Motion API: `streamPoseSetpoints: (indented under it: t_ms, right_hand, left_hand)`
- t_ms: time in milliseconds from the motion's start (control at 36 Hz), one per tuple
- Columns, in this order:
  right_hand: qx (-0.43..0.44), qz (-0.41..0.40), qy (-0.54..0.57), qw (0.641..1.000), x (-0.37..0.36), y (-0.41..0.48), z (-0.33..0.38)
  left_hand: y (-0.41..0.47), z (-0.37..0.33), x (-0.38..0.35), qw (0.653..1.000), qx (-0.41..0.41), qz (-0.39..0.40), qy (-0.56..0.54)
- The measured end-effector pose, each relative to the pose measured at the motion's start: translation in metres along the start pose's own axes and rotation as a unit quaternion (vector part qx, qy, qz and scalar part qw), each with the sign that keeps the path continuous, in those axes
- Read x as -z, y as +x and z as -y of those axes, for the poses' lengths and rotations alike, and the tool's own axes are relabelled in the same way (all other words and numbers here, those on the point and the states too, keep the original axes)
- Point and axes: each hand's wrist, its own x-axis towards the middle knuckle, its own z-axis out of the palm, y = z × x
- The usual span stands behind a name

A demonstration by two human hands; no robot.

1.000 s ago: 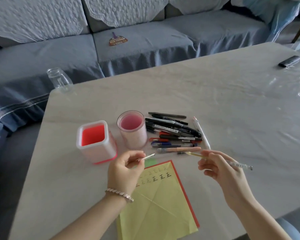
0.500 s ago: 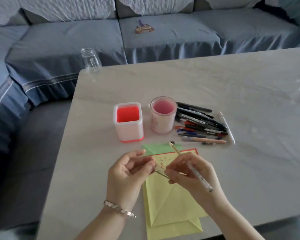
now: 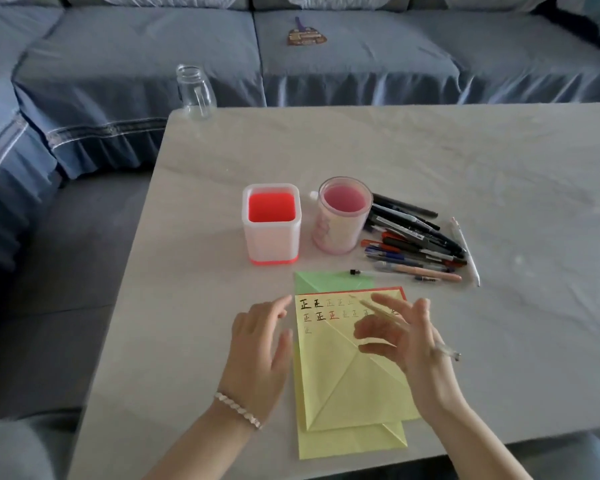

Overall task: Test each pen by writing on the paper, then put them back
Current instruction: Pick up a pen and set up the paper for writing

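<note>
A yellow folded paper (image 3: 343, 379) lies at the table's near edge, over a green sheet (image 3: 326, 281) and a red one. Rows of written test marks (image 3: 321, 309) fill its top. My right hand (image 3: 409, 348), blurred by motion, holds a clear pen (image 3: 449, 353) above the paper, with the tip near the upper marks. My left hand (image 3: 260, 344) lies with relaxed fingers at the paper's left edge and holds nothing. A pile of pens (image 3: 416, 244) lies right of the round pink cup (image 3: 342, 216). The square white holder (image 3: 271, 225), red inside, stands left of it.
A thin clear pen part with a black end (image 3: 355, 272) lies on the green sheet's top edge. A white pen (image 3: 465, 251) lies right of the pile. A glass jar (image 3: 194, 91) stands at the table's far left corner. A blue sofa (image 3: 326, 64) runs behind.
My left hand let go of the small clear piece and opened beside the paper. My right hand swung the pen round over the written marks. The view tilted down and left.
</note>
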Motion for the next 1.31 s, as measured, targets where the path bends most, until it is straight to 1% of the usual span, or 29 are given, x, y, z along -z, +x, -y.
streamPoseSetpoints:
  t_ms: [28, 83, 139, 222, 306, 333, 389, 417, 472, 528, 583, 639, 667, 722, 778, 861, 917, 1056, 1139, 1222, 1306]
  right_hand:
    - [0.0, -0.001, 0.005, 1.0, 0.001, 0.002, -0.001]
    - [0.01, -0.006, 0.007, 1.0, 0.0, 0.006, -0.004]
    - [0.024, -0.016, -0.006, 1.0, -0.003, 0.007, -0.005]
    - [0.051, -0.046, -0.052, 0.996, -0.008, 0.011, -0.006]
    - [0.062, -0.088, -0.073, 0.992, -0.013, 0.018, -0.013]
    - [0.06, -0.09, -0.074, 0.991, -0.015, 0.021, -0.014]
    - [0.051, -0.074, -0.076, 0.993, -0.021, 0.026, -0.018]
    - [0.042, -0.064, -0.07, 0.995, -0.024, 0.03, -0.02]
    - [0.028, -0.059, -0.068, 0.996, -0.029, 0.036, -0.027]
    - [0.03, -0.075, -0.092, 0.992, -0.032, 0.04, -0.035]
    - [0.047, -0.101, -0.127, 0.986, -0.034, 0.043, -0.042]
    - [0.053, -0.131, -0.146, 0.979, -0.036, 0.044, -0.046]
    - [0.053, -0.146, -0.147, 0.977, -0.038, 0.044, -0.048]
    - [0.059, -0.17, -0.147, 0.973, -0.04, 0.043, -0.053]
    - [0.076, -0.185, -0.162, 0.966, -0.042, 0.043, -0.058]
    - [0.097, -0.201, -0.176, 0.959, -0.043, 0.043, -0.064]
    - [0.096, -0.208, -0.179, 0.957, -0.042, 0.044, -0.065]
    - [0.107, -0.199, -0.197, 0.954, -0.042, 0.044, -0.068]
    - [0.114, -0.185, -0.205, 0.954, -0.041, 0.044, -0.068]
    - [0.11, -0.175, -0.212, 0.955, -0.041, 0.044, -0.069]
    - [0.111, -0.171, -0.22, 0.954, -0.041, 0.045, -0.07]
  left_hand:
    - [-0.003, 0.005, -0.004, 0.998, -0.011, 0.041, 0.055]
    - [-0.007, 0.008, -0.012, 0.985, 0.002, 0.12, 0.122]
    - [-0.007, 0.01, -0.021, 0.97, 0.029, 0.166, 0.173]
    - [-0.005, 0.005, -0.026, 0.95, 0.067, 0.198, 0.231]
    - [-0.002, 0.005, -0.027, 0.937, 0.077, 0.223, 0.26]
    - [-0.003, 0.004, -0.028, 0.933, 0.081, 0.225, 0.269]
    - [-0.006, 0.009, -0.031, 0.94, 0.075, 0.213, 0.256]
    - [-0.005, 0.009, -0.03, 0.938, 0.066, 0.204, 0.271]
    - [-0.006, 0.013, -0.032, 0.943, 0.082, 0.202, 0.253]
    - [-0.002, 0.012, -0.031, 0.936, 0.094, 0.215, 0.263]
    - [-0.002, 0.013, -0.033, 0.932, 0.084, 0.217, 0.278]
    - [-0.002, 0.014, -0.035, 0.944, 0.059, 0.168, 0.278]
    - [-0.004, 0.016, -0.036, 0.945, 0.063, 0.169, 0.274]
    - [-0.007, 0.016, -0.036, 0.942, 0.086, 0.196, 0.257]
    - [-0.005, 0.013, -0.033, 0.948, 0.068, 0.167, 0.264]
    - [-0.008, 0.017, -0.035, 0.946, 0.077, 0.195, 0.248]
    - [-0.006, 0.015, -0.034, 0.946, 0.088, 0.199, 0.241]
    - [-0.009, 0.018, -0.035, 0.949, 0.071, 0.175, 0.253]
    - [-0.008, 0.018, -0.034, 0.955, 0.075, 0.164, 0.235]
    - [-0.01, 0.018, -0.035, 0.95, 0.067, 0.174, 0.25]
    - [-0.007, 0.019, -0.036, 0.955, 0.068, 0.16, 0.239]
